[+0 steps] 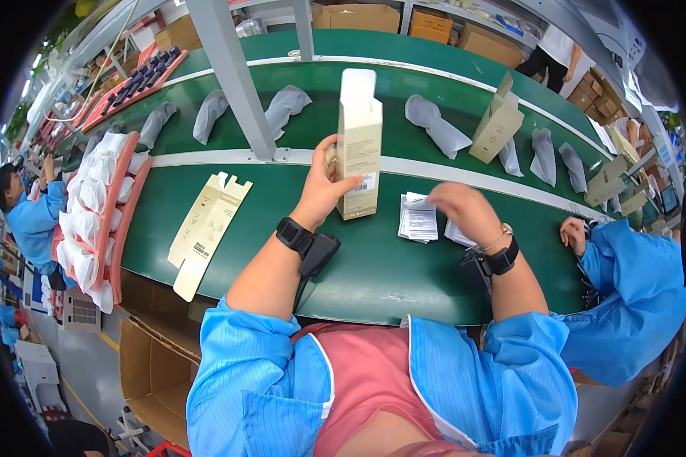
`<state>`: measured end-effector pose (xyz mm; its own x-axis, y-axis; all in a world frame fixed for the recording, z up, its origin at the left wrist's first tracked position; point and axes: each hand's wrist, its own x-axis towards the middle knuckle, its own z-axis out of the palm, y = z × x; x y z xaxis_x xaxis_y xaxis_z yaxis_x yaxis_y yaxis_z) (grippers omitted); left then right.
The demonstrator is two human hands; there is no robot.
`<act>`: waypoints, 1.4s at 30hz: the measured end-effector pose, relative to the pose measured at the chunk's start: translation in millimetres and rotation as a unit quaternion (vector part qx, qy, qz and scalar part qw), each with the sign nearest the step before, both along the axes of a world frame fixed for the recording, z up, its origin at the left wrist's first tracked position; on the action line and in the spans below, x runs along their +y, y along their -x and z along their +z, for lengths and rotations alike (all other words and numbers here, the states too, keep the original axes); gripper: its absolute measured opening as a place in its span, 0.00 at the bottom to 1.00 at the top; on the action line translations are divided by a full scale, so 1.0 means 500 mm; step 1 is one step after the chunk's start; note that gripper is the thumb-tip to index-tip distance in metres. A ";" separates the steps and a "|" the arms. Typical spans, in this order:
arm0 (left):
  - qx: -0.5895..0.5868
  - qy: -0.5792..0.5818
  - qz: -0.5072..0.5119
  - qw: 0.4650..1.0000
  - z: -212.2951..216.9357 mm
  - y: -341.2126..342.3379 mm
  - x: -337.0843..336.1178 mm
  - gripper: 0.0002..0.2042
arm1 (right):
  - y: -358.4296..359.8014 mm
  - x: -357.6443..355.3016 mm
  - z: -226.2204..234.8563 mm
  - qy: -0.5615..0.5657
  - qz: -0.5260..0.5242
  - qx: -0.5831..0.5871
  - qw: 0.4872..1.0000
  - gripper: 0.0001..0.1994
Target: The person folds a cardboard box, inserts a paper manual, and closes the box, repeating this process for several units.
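Observation:
My left hand [319, 185] is closed around a tall cream carton [361, 148], held upright over the green bench with its top flap standing up. The thumb presses on the printed side near a barcode label. My right hand [466, 212] hovers over the inner edge of a stack of folded paper leaflets [418, 224]. Motion smears its fingers, so any hold on a leaflet cannot be made out. A second pile of leaflets [457, 234] lies partly under that hand. To the left a flattened cream carton [208, 228] lies on the green surface.
Beyond a metal rail, wrapped grey-white pouches [437, 126] lie along a green belt, with an upright cream carton [498, 126] among them. Pink trays [122, 221] of white-wrapped items stand left. A metal post [232, 76] rises ahead. Co-workers sit at both sides, one sleeve [625, 297] close right.

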<state>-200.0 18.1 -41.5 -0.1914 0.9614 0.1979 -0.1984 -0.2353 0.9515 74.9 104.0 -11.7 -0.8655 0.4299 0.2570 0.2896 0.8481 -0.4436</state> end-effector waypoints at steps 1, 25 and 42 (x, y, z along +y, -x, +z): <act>0.013 -0.003 -0.006 1.000 -0.003 0.001 -0.001 0.41 | 0.009 -0.008 0.026 -0.046 -0.019 0.105 0.993 0.11; 0.491 0.084 0.248 0.831 0.004 0.258 -0.139 0.39 | 0.189 0.164 0.093 -0.139 -0.098 0.232 0.958 0.11; 0.584 0.448 0.189 0.650 -0.017 0.406 -0.255 0.61 | 0.184 0.071 0.039 -0.187 -0.143 0.322 0.917 0.26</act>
<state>-403.0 -109.4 -50.0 -0.6700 0.7185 -0.1869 0.6929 0.6956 0.1898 -17.1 139.7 7.7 -0.3473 0.3928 0.8515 0.3046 0.9061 -0.2937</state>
